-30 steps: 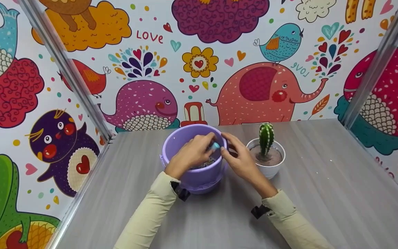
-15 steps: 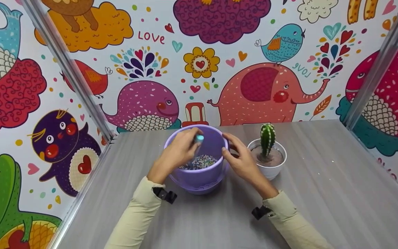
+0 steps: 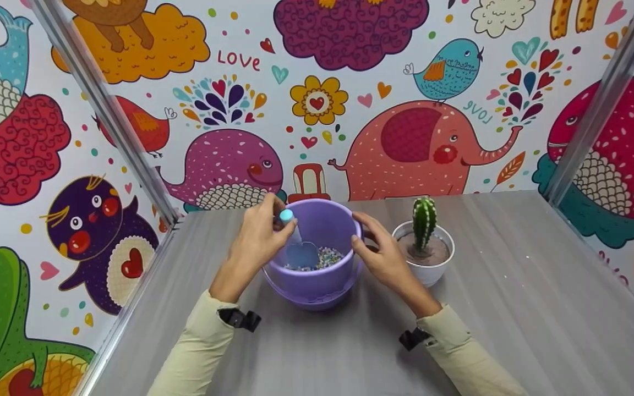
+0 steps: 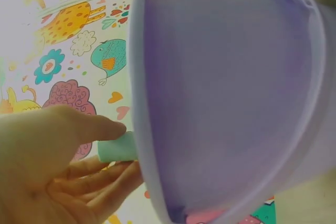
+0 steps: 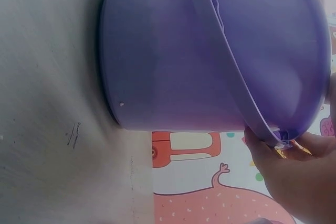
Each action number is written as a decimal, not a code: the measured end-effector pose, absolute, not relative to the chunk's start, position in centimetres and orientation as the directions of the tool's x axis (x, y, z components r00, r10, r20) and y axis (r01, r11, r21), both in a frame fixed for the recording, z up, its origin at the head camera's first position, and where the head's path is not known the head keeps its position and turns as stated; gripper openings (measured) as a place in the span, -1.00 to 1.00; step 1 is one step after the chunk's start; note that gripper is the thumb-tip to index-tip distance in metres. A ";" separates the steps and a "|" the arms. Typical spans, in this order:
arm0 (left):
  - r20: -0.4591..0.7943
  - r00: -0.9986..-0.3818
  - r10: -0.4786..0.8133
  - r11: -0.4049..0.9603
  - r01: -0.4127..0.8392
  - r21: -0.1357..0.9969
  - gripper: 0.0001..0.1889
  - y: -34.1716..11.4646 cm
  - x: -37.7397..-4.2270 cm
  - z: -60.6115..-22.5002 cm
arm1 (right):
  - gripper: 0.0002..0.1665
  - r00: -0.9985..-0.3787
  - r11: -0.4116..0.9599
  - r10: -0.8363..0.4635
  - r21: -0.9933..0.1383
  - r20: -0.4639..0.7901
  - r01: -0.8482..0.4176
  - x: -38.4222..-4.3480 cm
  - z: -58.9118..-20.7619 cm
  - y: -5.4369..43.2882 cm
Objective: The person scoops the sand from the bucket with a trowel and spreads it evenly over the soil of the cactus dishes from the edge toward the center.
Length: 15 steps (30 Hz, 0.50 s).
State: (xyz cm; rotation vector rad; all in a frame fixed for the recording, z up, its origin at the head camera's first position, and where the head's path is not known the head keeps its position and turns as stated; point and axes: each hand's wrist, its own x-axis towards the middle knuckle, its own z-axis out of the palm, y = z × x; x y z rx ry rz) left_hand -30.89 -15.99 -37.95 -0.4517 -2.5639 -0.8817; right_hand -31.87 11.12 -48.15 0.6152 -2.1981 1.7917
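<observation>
A purple bucket [image 3: 310,283] stands on the table, its carrying handle hanging down against the front. Small multicoloured grains [image 3: 329,257] cover its bottom. My left hand [image 3: 255,239] pinches the turquoise-ended handle of a small toy shovel [image 3: 302,256] at the bucket's left rim. The shovel's bluish, see-through blade points down at the grains. In the left wrist view, thumb and fingers close round the turquoise handle end [image 4: 116,148], and the bucket wall hides the blade. My right hand [image 3: 386,254] holds the bucket's right rim between thumb and fingers, near the carrying handle's joint [image 5: 282,139].
A cactus [image 3: 424,223] in a white pot [image 3: 430,270] of brownish soil stands just right of the bucket, close to my right hand. White specks lie on the grey table [image 3: 515,308] at the right. A cartoon-printed wall [image 3: 317,148] and metal posts [image 3: 597,104] enclose the table.
My left hand has moved left across the bucket with the shovel, from the right side to the left rim. The grains and blade now show. My right hand stays on the rim.
</observation>
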 end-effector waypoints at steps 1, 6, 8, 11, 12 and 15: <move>0.453 -0.876 0.165 0.758 0.407 0.509 -0.66 -16.1 -30.7 -37.9 | -0.34 -0.883 0.156 -0.170 -0.873 0.438 -0.463 -31.9 -48.2 11.1; 0.406 -0.898 0.169 0.798 0.366 0.479 -0.74 -16.4 -30.1 -37.8 | -0.34 -0.883 0.149 -0.165 -0.874 0.439 -0.462 -31.9 -48.2 11.1; 0.362 -0.916 0.173 0.823 0.336 0.458 -0.80 -16.5 -30.0 -37.6 | -0.34 -0.885 0.150 -0.163 -0.876 0.435 -0.458 -31.8 -48.1 11.1; 0.271 -0.944 0.187 0.873 0.286 0.395 -0.82 -16.5 -30.0 -37.1 | -0.34 -0.888 0.153 -0.163 -0.878 0.429 -0.453 -31.8 -48.1 11.1; 0.241 -0.950 0.198 0.889 0.278 0.364 -0.83 -16.4 -30.0 -37.0 | -0.34 -0.888 0.154 -0.163 -0.878 0.430 -0.453 -31.8 -48.2 11.1; 0.172 -0.957 0.234 0.919 0.275 0.281 -0.87 -16.3 -30.1 -36.7 | -0.34 -0.890 0.154 -0.161 -0.880 0.427 -0.450 -31.8 -48.2 11.0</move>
